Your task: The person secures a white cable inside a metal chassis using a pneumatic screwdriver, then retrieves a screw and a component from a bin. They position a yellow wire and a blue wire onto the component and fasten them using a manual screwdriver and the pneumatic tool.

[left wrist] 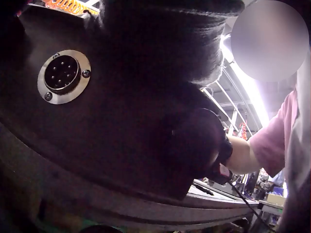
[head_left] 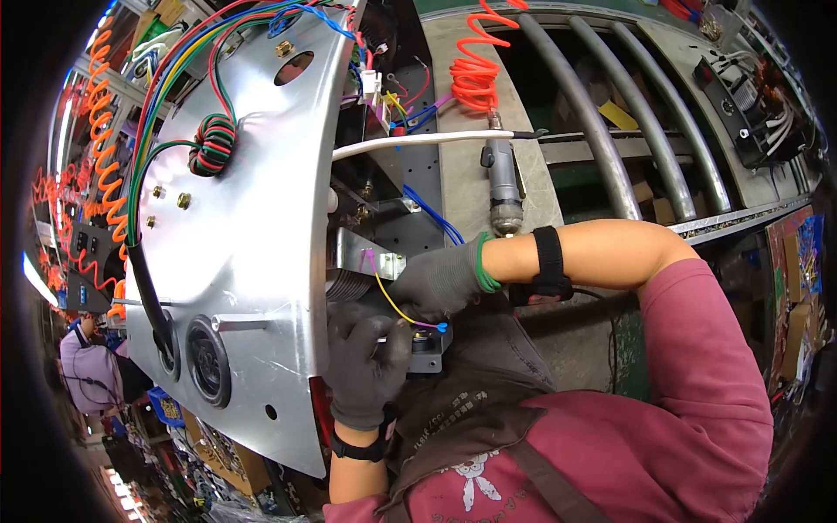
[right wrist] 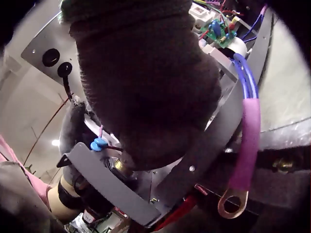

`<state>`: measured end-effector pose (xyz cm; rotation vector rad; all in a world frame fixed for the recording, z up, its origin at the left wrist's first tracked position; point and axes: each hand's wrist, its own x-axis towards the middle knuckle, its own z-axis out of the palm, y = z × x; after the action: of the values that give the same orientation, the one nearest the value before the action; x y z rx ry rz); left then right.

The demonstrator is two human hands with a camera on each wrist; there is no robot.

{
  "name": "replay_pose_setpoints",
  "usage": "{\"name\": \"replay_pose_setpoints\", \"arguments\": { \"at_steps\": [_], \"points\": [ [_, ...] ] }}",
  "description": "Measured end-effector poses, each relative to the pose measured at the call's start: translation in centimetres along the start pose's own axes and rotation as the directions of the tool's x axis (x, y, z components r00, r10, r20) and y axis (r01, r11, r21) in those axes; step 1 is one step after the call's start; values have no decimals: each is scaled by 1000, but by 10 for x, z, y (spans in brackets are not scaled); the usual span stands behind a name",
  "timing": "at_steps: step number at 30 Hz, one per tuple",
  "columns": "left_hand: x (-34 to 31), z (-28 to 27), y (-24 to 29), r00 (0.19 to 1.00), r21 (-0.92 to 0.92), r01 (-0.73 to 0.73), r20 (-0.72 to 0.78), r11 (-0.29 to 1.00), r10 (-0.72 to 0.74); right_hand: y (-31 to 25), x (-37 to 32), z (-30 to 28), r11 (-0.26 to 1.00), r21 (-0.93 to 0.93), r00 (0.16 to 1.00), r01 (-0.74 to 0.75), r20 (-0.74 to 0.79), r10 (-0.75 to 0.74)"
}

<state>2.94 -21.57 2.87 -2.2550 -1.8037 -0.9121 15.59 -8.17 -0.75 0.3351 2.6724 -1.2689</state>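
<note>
Both hands wear dark grey gloves and work at the open side of a metal chassis [head_left: 261, 253]. My left hand [head_left: 366, 362] is bent beside the panel's front edge, fingers curled, with a small shiny bit of metal showing near them. My right hand [head_left: 440, 279] reaches in below a metal bracket [head_left: 357, 253]; its fingertips are hidden, and I cannot tell what they hold. Between the hands runs a yellow wire [head_left: 394, 301] ending in a blue terminal [head_left: 442, 328]. In the right wrist view, a grey flanged plate [right wrist: 109, 184] lies below the right glove. A round pin connector [left wrist: 62, 74] shows in the left wrist view.
An air screwdriver [head_left: 504, 179] hangs from an orange coiled hose [head_left: 475, 83] beside the right forearm. A white cable [head_left: 418, 141] crosses above. Metal rollers [head_left: 593, 122] lie to the right. Blue wires with a purple sleeve [right wrist: 247, 141] end in a ring terminal [right wrist: 233, 204].
</note>
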Motion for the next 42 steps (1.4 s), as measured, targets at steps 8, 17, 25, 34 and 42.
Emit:
{"name": "replay_pose_setpoints", "arguments": {
  "at_steps": [8,17,25,34,42],
  "points": [
    [-6,9,-4,996,6,22,-90,1000,-22,25,4,10,967,-9,966,254,-45,-254],
    [-4,12,-6,995,21,37,-93,999,-34,19,25,2,996,-61,973,-70,214,81],
    [-2,9,-9,995,60,-44,-87,997,49,17,11,-1,988,-48,983,146,120,-139],
    [1,9,-8,992,100,-78,-88,992,87,11,23,1,993,-102,974,-65,209,85],
    [-1,10,-9,992,83,-66,-99,994,74,38,22,11,974,25,967,226,116,-228]
  ]
}}
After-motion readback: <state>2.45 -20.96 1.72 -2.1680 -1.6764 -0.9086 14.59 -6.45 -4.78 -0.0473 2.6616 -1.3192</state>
